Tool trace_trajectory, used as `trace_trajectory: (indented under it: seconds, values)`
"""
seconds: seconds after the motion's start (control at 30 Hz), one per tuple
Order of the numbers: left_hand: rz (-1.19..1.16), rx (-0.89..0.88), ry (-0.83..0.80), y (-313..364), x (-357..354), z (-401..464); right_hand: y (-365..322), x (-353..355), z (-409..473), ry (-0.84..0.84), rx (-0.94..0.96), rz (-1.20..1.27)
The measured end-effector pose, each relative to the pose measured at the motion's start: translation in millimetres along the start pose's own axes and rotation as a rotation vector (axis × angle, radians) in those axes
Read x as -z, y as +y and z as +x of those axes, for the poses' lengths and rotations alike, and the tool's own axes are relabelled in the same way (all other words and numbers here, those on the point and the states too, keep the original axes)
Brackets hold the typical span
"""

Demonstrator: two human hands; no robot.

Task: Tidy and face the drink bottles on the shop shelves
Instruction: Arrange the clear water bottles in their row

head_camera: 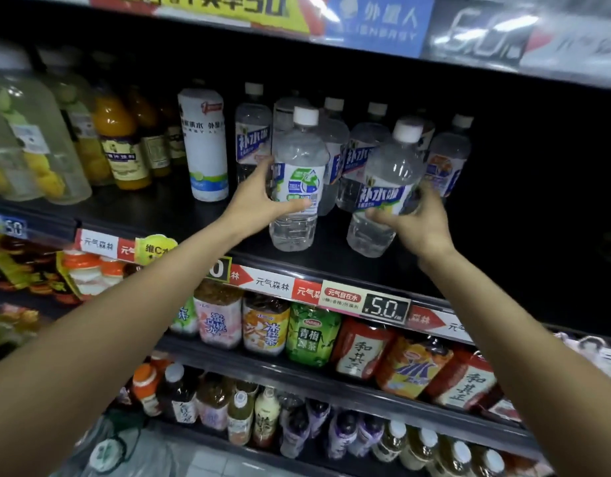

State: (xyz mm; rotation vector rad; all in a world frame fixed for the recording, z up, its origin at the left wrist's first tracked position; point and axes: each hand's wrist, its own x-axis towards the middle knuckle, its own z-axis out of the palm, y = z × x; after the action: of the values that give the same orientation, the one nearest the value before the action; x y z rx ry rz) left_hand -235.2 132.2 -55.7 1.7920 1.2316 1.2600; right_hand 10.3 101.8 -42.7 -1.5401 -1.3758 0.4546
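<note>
Just right of the tall white bottle (203, 146), our left hand (259, 197) grips one clear bottle (297, 180) and our right hand (417, 222) another (383, 191), seemingly mid-facing; next, turn labels forward.

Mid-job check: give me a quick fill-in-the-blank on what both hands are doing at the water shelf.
1. The left hand grips a clear plastic bottle with a ____ cap.
2. The right hand holds a clear bottle with a blue-lettered label, tilted to the ____.
3. The black price display reads ____.

Missing: white; right; 5.0
</note>
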Motion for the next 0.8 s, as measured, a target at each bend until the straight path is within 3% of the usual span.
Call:
trace_trajectory:
  seconds: [0.2,0.3,0.5,0.7,0.8]
  values:
    - [-0.099,0.023,0.148,44,-2,-55,-45,22,-65,-0.061,0.176,0.035]
    - [-0.1,0.036,0.115,91,9,-86,-83,51,-99,-0.123,0.157,0.147]
    - [-0.132,0.05,0.001,200,38,-130,-156,137,-142,-0.304,-0.086,0.357]
    - [-0.09,-0.08,-0.134,319,76,-113,-239,220,-148,-0.363,-0.046,0.339]
    - [-0.122,-0.148,-0.187,380,93,-93,-279,254,-138,-0.312,0.02,0.361]
